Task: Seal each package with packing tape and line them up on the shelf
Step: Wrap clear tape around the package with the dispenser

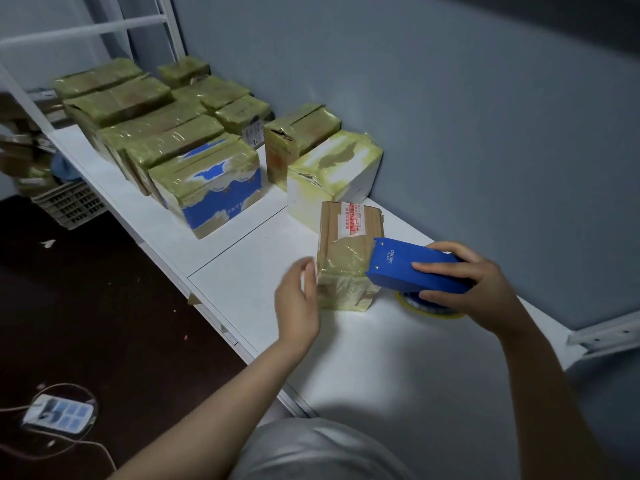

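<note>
A small brown cardboard package (346,237), partly wrapped in yellowish tape, stands on the white shelf (242,271). My right hand (474,285) grips a blue tape dispenser (412,268) whose front end lies against the package's top right side; its yellow tape roll (429,311) shows below. My left hand (299,299) hovers just left of the package with relaxed fingers, holding nothing. Several taped packages (166,133) stand in rows at the shelf's far left, with a white box (332,171) and a brown box (298,133) nearer the wall.
A grey wall (450,116) runs behind the shelf. White metal frame bars (86,29) rise at the far left. Below the shelf is a dark floor with a plastic crate (69,206) and a power strip with cables (57,412).
</note>
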